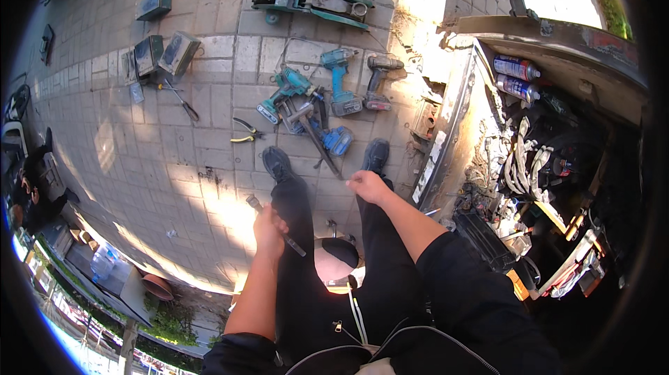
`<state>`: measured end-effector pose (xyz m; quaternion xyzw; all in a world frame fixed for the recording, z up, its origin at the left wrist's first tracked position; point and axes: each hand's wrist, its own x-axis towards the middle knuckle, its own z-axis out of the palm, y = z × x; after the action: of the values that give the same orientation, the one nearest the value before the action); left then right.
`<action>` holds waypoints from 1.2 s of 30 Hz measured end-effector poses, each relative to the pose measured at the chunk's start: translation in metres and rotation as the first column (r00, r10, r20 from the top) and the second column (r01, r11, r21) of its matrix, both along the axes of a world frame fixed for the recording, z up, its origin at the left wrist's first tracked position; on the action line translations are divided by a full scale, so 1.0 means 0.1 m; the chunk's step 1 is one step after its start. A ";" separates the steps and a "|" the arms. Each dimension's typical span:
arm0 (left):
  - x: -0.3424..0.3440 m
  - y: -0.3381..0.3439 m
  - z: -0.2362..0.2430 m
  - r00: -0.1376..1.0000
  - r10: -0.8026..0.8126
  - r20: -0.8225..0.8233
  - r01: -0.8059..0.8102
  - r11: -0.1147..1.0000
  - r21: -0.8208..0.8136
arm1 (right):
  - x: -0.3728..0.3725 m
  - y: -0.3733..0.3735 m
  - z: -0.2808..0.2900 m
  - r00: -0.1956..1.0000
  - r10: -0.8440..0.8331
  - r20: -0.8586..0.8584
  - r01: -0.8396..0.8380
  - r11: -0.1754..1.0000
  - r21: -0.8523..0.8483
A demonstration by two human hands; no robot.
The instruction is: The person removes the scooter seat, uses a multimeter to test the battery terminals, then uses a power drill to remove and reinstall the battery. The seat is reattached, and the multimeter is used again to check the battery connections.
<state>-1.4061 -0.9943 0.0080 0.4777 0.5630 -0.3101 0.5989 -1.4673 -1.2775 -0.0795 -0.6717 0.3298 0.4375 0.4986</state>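
Note:
My left hand [270, 230] is closed round a dark metal hand tool with a blunt head [254, 201]; its straight shank sticks out below my fist over my left thigh. Its exact kind is not clear. My right hand [369, 186] is by my right knee, thumb and fingertips pinched together; whatever they hold, if anything, is too small to make out. Just beyond those fingertips ends a long-handled hammer [322, 143], lying across teal power tools [296, 82] and a blue one [337, 141]. Yellow-handled pliers [244, 131] lie left of my left shoe.
Two cordless drivers, one teal [337, 81] and one grey [378, 81], lie ahead, before a green floor jack [313, 4]. Boxes [179, 52] and a screwdriver [182, 101] are at left. A cluttered metal bin [456, 124] with spray cans [516, 67] borders the right. Another person [35, 190] sits far left.

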 end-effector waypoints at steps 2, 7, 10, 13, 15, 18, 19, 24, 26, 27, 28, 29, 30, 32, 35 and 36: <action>-0.20 -0.21 -0.44 0.998 -0.051 -0.032 0.051 0.999 -0.017 | 0.38 -0.38 -0.58 0.983 0.181 0.009 -0.177 0.969 -0.173; -0.68 -0.81 -1.04 0.972 -0.230 -0.050 0.220 0.963 -0.157 | 1.28 -0.95 -1.77 0.970 -0.114 0.215 0.194 0.897 -0.398; -0.61 -1.09 -1.07 0.925 -0.361 -0.121 0.319 0.909 -0.269 | 1.66 -0.89 -2.13 0.963 -0.161 0.217 0.245 0.857 -0.453; -0.53 -1.17 -0.99 0.865 -0.501 0.018 0.486 0.830 -0.273 | 1.96 -0.65 -2.74 0.930 -0.293 0.224 0.363 0.829 -0.425; -0.50 -1.19 -0.96 0.857 -0.510 0.075 0.515 0.841 -0.167 | 2.23 -0.35 -2.91 0.886 -0.424 0.191 0.465 0.813 -0.351; -0.36 -1.20 -0.97 0.865 -0.485 0.130 0.497 0.863 -0.089 | 2.29 -0.59 -2.89 0.809 -0.562 0.171 0.588 0.781 -0.211; -0.32 -1.20 -0.97 0.871 -0.466 0.156 0.479 0.876 -0.060 | 2.26 -0.66 -2.80 0.846 -0.523 0.102 0.533 0.826 -0.184; -0.32 -0.98 -0.99 0.855 -0.495 0.154 0.497 0.867 0.028 | 2.05 -0.47 -1.68 0.881 -0.447 0.155 0.466 0.876 -0.123; -0.46 -0.72 -0.92 0.833 -0.518 0.197 0.499 0.855 0.140 | 2.02 -0.20 -0.90 0.866 -0.490 0.096 0.493 0.870 0.001; -0.37 -0.57 -0.72 0.843 -0.493 0.215 0.486 0.870 0.089 | 1.94 -0.18 -0.50 0.873 -0.483 0.066 0.484 0.875 0.005; -0.26 -0.39 -0.49 0.853 -0.469 0.228 0.473 0.880 0.041 | 1.88 -0.16 -0.06 0.917 -0.392 0.068 0.394 0.919 -0.014; -0.18 -0.18 -0.22 0.849 -0.464 0.252 0.467 0.883 0.054 | 1.86 -0.10 0.41 0.934 -0.355 0.035 0.356 0.935 -0.007; -0.06 0.02 0.08 0.842 -0.458 0.285 0.458 0.886 0.073 | 1.76 -0.17 0.74 0.968 -0.228 0.108 0.229 0.974 0.004; 0.30 0.52 0.86 0.799 -0.555 0.231 0.524 0.831 0.186 | 1.75 0.02 1.62 0.980 0.160 0.121 -0.143 0.981 -0.133; 0.62 1.24 1.92 0.721 -0.621 0.308 0.479 0.767 0.427 | 2.11 0.78 3.13 0.848 0.288 0.446 -0.352 0.934 0.066; 0.70 1.49 2.39 0.704 -0.642 0.303 0.469 0.741 0.480 | 2.21 0.98 3.49 0.738 0.457 0.497 -0.533 0.846 0.013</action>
<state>-1.3359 -0.8458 0.2469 0.7885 0.2815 -0.2486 0.4870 -1.2467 -1.1796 0.2692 -0.7806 -0.0288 0.3997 0.4797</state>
